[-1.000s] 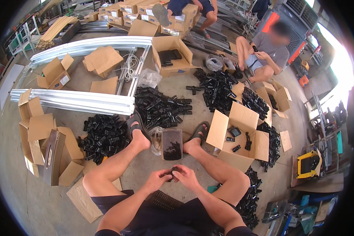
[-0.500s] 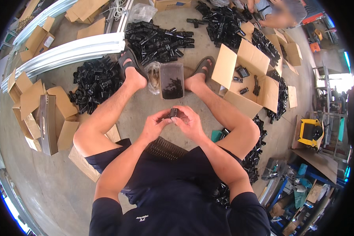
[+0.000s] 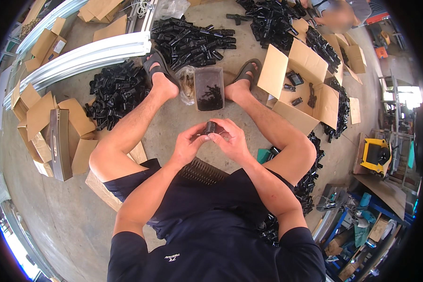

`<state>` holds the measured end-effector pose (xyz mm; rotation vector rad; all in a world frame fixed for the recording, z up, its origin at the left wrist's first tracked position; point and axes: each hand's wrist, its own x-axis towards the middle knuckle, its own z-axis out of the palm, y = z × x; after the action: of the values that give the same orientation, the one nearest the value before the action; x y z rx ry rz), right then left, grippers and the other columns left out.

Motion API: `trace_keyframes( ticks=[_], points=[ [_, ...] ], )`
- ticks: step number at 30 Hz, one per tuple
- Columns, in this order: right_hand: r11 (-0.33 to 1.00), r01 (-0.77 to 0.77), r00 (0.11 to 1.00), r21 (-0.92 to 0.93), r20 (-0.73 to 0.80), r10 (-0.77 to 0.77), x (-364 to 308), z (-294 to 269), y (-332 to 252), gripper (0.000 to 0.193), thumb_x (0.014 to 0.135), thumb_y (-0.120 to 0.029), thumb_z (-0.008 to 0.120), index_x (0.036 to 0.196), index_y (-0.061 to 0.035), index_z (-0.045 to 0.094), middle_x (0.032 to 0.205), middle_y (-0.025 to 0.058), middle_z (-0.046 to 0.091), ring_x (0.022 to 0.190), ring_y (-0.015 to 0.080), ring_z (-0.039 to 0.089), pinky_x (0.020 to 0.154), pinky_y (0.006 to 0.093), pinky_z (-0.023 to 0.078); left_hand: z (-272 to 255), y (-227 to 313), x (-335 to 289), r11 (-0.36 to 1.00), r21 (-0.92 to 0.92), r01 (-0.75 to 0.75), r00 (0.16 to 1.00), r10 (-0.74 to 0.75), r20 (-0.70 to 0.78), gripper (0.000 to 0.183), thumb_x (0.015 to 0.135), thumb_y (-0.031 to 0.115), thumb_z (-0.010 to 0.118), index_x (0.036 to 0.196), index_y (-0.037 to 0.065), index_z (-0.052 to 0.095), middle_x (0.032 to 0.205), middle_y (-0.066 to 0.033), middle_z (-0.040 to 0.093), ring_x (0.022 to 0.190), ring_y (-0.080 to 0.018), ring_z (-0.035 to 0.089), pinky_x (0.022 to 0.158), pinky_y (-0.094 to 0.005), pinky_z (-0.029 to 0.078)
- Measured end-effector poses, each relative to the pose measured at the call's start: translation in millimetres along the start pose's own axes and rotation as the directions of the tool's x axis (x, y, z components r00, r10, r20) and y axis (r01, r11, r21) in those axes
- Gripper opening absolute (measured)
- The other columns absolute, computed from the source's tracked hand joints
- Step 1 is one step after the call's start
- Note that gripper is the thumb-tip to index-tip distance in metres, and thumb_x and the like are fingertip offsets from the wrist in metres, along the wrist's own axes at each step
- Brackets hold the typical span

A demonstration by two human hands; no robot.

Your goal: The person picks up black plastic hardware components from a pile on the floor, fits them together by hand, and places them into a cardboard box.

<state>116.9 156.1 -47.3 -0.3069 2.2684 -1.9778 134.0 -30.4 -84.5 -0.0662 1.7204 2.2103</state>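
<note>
Between my knees, both hands are closed around one small black plastic part [image 3: 211,127], roughly block-shaped. My left hand [image 3: 191,142] grips it from the left, and my right hand [image 3: 230,140] from the right, the two thumbs meeting at its near side. Its finer shape is partly covered by the fingers. Just beyond the hands stands a clear plastic bin [image 3: 208,75] with small dark pieces [image 3: 210,97] inside. A clear plastic bag [image 3: 186,84] with brownish contents lies against the bin's left side.
Piles of black plastic parts lie at left [image 3: 115,91], far middle [image 3: 188,42] and far right [image 3: 272,26]. An open cardboard box [image 3: 305,77] holding several black parts stands right. White metal profiles [image 3: 89,56] lie left, near more boxes [image 3: 75,127]. Another person [image 3: 336,16] sits far right.
The black part is still in both hands and looks turned a little more upright. The whole view has shifted slightly, moving the bin and piles with it.
</note>
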Motion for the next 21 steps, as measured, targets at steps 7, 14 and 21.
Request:
trace_keyframes(
  ticks=[7,14,21],
  points=[
    [0.997,-0.035,0.999,0.068,-0.008,0.035,-2.2,-1.2,8.3,0.033,0.093,-0.006,0.074,0.124,-0.0014,0.067,0.102,0.0068,0.065,0.084,0.0122,0.067,0.072,0.0264,0.058,3.4,5.2,-0.6,0.998,0.055,-0.020,0.999,0.018,0.036,0.042,0.095,0.006,0.071,0.135,-0.002,0.062,0.120,-0.0096,0.070,0.109,-0.0159,0.067,0.094,-0.0323,0.055],
    [0.852,-0.290,0.948,0.436,0.007,0.320,-3.8,-9.6,17.5,0.034,0.098,-0.014,0.071,0.128,0.0007,0.063,0.107,0.0067,0.067,0.084,0.0101,0.065,0.070,0.0263,0.057,10.1,9.2,-1.2,1.000,-0.002,0.002,1.000,-0.002,0.005,0.056,0.091,-0.002,0.072,0.144,0.002,0.054,0.122,-0.0129,0.069,0.110,-0.0172,0.066,0.095,-0.0325,0.055],
    [0.834,-0.471,0.881,0.286,0.101,0.463,34.0,-24.6,-1.8,0.046,0.099,-0.021,0.071,0.136,0.0025,0.057,0.103,0.0074,0.069,0.084,0.0136,0.067,0.071,0.0304,0.058,1.9,19.0,5.7,0.985,-0.147,0.094,0.987,-0.112,-0.118,0.075,0.089,-0.006,0.073,0.155,0.009,0.040,0.121,-0.0153,0.070,0.106,-0.0133,0.065,0.094,-0.0278,0.052]
  ],
)
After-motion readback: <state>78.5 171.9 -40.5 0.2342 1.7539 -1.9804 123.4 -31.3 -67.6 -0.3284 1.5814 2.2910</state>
